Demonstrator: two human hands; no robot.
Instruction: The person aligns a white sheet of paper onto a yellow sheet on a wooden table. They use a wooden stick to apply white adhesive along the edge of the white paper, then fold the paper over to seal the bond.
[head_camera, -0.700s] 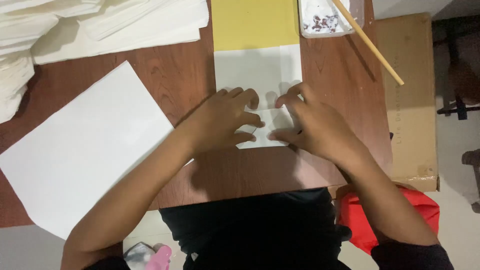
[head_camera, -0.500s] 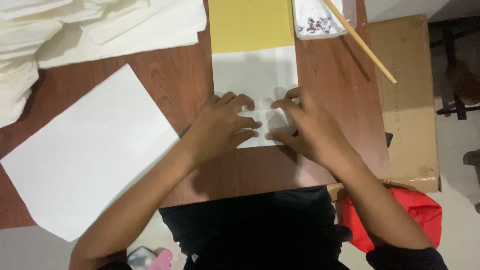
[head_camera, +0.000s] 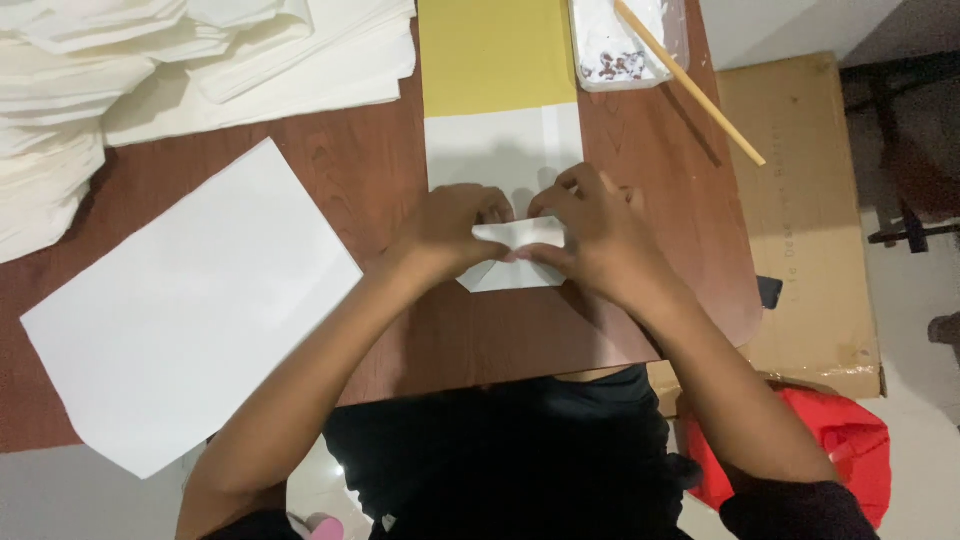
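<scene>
Both hands, left hand (head_camera: 445, 235) and right hand (head_camera: 590, 235), have fingers clamped on the white folded paper (head_camera: 515, 255) near the worktop's (head_camera: 650, 300) front edge; pressing evenly should keep the crease sharp.

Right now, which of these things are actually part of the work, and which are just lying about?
In the work:
- left hand and right hand, both pressing a fold
- white folded paper
- yellow sheet under its far end

Lying about:
- big white sheet
- paper stack
- tray with stick
- cardboard box
- red bag
</scene>
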